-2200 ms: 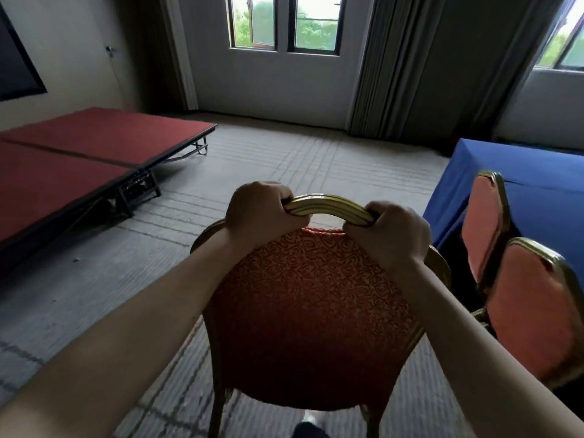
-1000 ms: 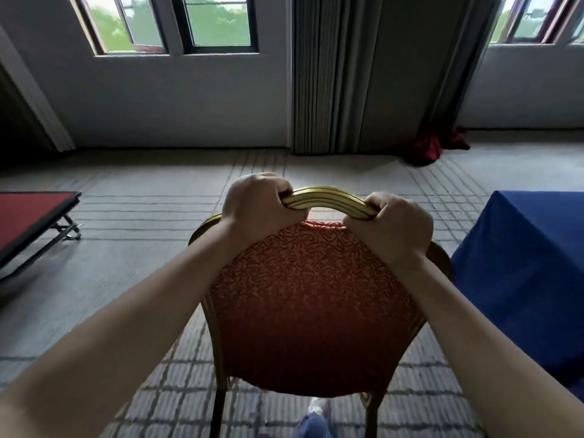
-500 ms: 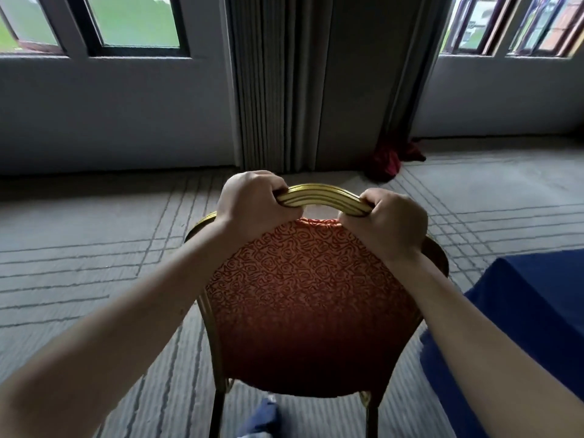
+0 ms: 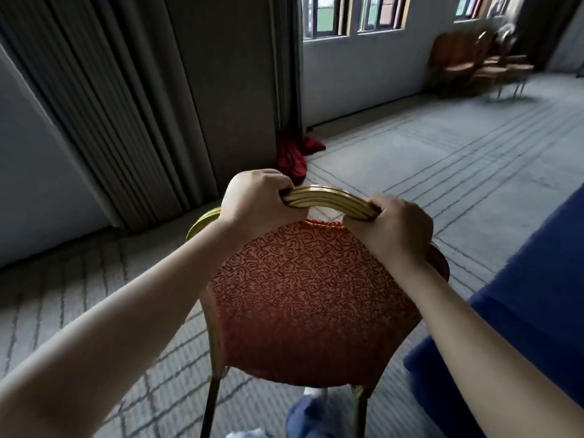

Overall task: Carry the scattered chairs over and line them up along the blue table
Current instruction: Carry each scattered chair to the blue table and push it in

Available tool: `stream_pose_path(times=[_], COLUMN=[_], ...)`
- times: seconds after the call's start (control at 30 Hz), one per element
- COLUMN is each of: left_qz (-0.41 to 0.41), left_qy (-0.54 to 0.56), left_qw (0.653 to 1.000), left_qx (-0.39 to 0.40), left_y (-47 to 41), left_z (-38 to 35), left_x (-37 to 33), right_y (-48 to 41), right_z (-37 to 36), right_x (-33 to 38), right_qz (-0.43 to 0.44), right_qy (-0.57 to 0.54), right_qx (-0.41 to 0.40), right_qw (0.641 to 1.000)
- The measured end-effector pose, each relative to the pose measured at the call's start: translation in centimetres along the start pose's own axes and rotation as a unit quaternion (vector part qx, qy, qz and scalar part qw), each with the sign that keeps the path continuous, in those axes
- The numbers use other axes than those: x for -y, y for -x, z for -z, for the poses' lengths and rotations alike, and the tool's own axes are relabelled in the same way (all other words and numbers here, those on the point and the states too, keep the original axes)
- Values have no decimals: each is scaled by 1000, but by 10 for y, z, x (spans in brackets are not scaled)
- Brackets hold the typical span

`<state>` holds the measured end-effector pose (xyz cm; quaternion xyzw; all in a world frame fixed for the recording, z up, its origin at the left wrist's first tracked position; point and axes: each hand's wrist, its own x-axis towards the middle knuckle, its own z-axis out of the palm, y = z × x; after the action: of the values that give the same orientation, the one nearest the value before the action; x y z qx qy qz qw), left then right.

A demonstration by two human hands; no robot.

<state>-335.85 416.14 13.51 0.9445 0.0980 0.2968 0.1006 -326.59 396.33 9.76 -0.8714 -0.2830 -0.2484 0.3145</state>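
Left hand (image 4: pixel 257 200) and right hand (image 4: pixel 396 230) both grip gold top rail of chair (image 4: pixel 309 298). Blue table (image 4: pixel 531 295) just right. More chairs (image 4: pixel 480 66) far by wall.

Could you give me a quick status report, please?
Left hand and right hand grip the chair top rail. Blue table close on right. Nothing seen between.

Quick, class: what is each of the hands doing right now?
Left hand: closed, gripping the chair's gold top rail.
Right hand: closed, gripping the same rail.
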Motion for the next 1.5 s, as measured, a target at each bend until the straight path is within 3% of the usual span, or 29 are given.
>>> stream_pose_path(times=[0.33,0.5,0.73,1.0,1.13,1.4,1.5], left_qz=[-77,-135,-243,-407,-450,-521,-568], left_qy=[58,107,174,254,287,329,373], left_qw=[995,985,951,862,825,764,709], left_qx=[7,14,85,167,186,193,190], left_y=[-238,-350,-506,-618,-653,-677,-674], left_z=[-139,-216,-344,-441,-492,-562,-572], left_x=[61,62,33,-58,-112,-225,-272], right_y=[-202,-280,-362,-402,-418,-417,-407], right_z=[-104,-138,-177,-180,-175,-142,-124], right_x=[-86,-143,-231,-316,-365,-437,-450], right_qz=[-76,-136,-238,-364,-414,-475,-496], right_qy=[75,126,208,267,307,371,410], right_qx=[-8,-37,-108,-198,-222,-249,-277], right_qw=[994,982,943,870,827,758,714])
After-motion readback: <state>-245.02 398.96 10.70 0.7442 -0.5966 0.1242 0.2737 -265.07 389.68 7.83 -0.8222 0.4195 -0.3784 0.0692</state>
